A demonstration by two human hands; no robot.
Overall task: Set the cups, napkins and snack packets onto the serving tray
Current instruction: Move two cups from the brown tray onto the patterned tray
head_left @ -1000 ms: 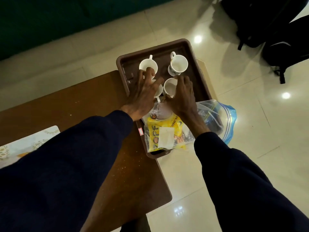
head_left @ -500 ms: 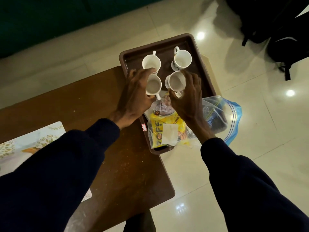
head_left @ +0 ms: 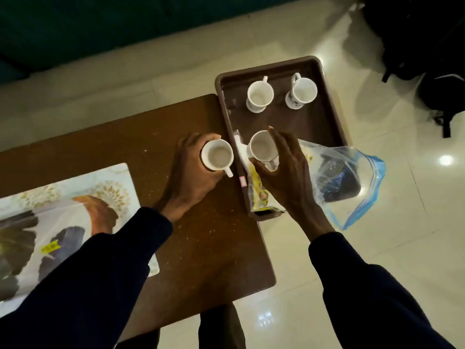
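A brown serving tray point(head_left: 329, 114) hangs off the right end of the wooden table. Two white cups point(head_left: 260, 96) point(head_left: 301, 93) stand upright at its far end. My left hand point(head_left: 191, 175) grips a third white cup point(head_left: 217, 155) over the table, just left of the tray's rim. My right hand point(head_left: 284, 170) holds a fourth white cup point(head_left: 261, 148) above the near half of the tray. Under it lie a yellow snack packet point(head_left: 256, 190) and a white napkin point(head_left: 241, 149), partly hidden by my hand.
A clear zip bag with a blue edge point(head_left: 344, 177) holding dark items rests against the tray's right side, over the floor. A patterned placemat point(head_left: 68, 210) covers the table's left part. Dark backpacks point(head_left: 425, 46) sit on the tiled floor at the far right.
Both hands have lifted the two near cups and drawn back toward me. The left hand's cup has moved left, off the tray and over the table. The camera view shifted right.
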